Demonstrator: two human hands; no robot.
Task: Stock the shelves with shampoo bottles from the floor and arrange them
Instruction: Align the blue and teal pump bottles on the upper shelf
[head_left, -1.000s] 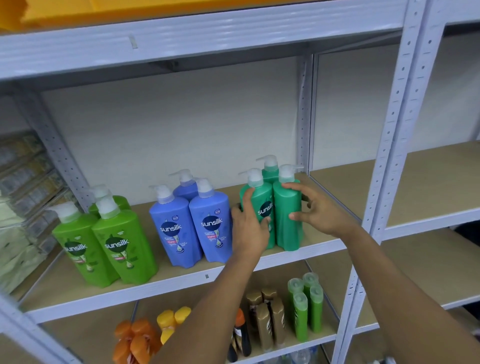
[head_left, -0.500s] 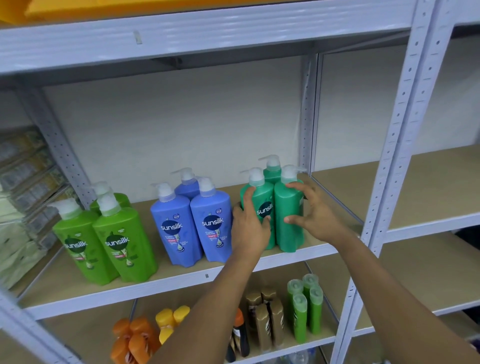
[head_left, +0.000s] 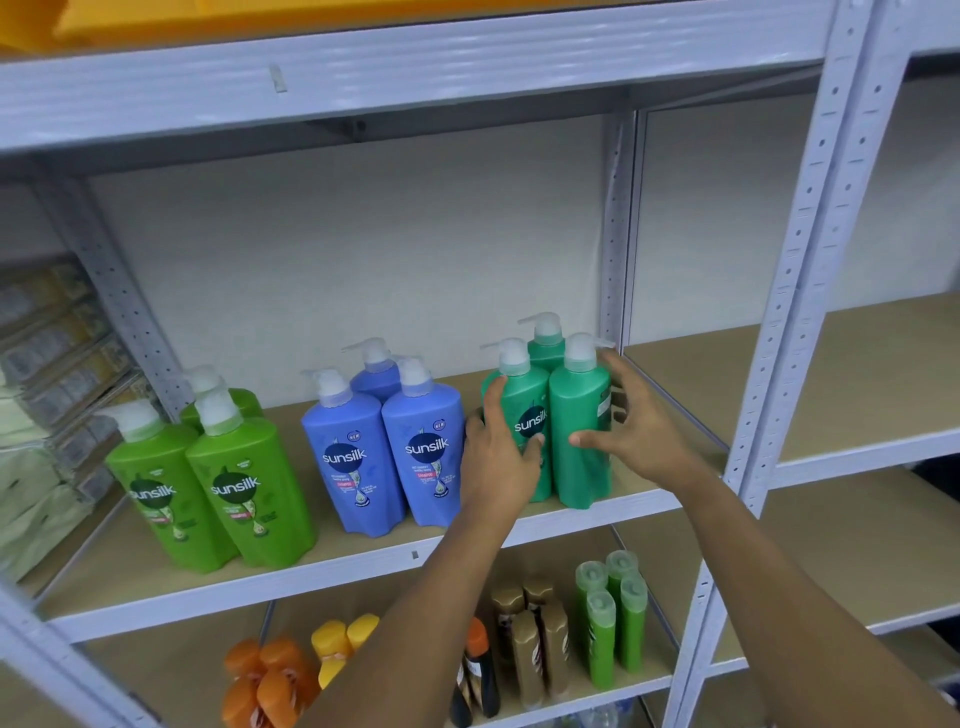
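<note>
Left hand (head_left: 501, 457) curls its grip round the labelled teal bottle (head_left: 524, 415); right hand (head_left: 641, 431), fingers spread, touches the plain teal bottle (head_left: 579, 431). Both arms reach up. 3 teal bottles stand at the shelf (head_left: 363, 564) right end.

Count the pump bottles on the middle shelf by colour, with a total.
Light green pump bottles: 3
Blue pump bottles: 3
Teal pump bottles: 3
Total: 9

All stand on the middle shelf. The left hand and the right hand are on the two front teal ones.
</note>
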